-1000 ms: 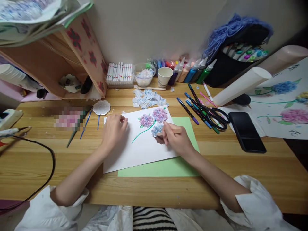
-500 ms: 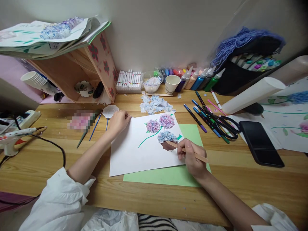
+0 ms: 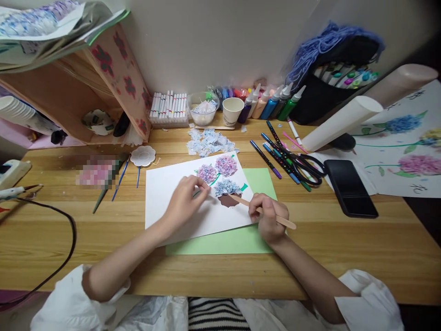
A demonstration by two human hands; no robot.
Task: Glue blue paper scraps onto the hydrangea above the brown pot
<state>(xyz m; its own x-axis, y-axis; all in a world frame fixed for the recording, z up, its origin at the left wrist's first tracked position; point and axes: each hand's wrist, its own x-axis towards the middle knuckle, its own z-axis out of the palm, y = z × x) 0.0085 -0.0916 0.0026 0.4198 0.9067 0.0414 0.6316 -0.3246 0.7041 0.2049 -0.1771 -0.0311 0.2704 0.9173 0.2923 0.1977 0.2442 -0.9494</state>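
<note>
A white sheet of paper (image 3: 165,193) lies on a light green sheet (image 3: 220,246). On it are two pink-purple paper-scrap flowers (image 3: 226,166) and a blue one (image 3: 228,187), whose lower part is a bare brown patch (image 3: 229,200). My right hand (image 3: 270,216) grips a wooden craft stick (image 3: 285,223), its tip touching the border between blue scraps and brown patch. Just left of that flower, my left hand (image 3: 186,197) hovers above the sheet, thumb and forefinger brought together in a pinch. Whatever may be between those fingertips is too small to make out.
Blue-white paper scraps (image 3: 210,143) are heaped behind the sheet, near a paper cup (image 3: 232,110) and a bowl (image 3: 204,110). On the right are markers (image 3: 265,158), black scissors (image 3: 306,168) and a phone (image 3: 349,188). A glue gun (image 3: 14,192) with its cord lies left.
My left hand has left the sheet's upper left corner and come right to the blue flower, its fingers now pinched. The stick stays at the flower. The whole view has shifted slightly.
</note>
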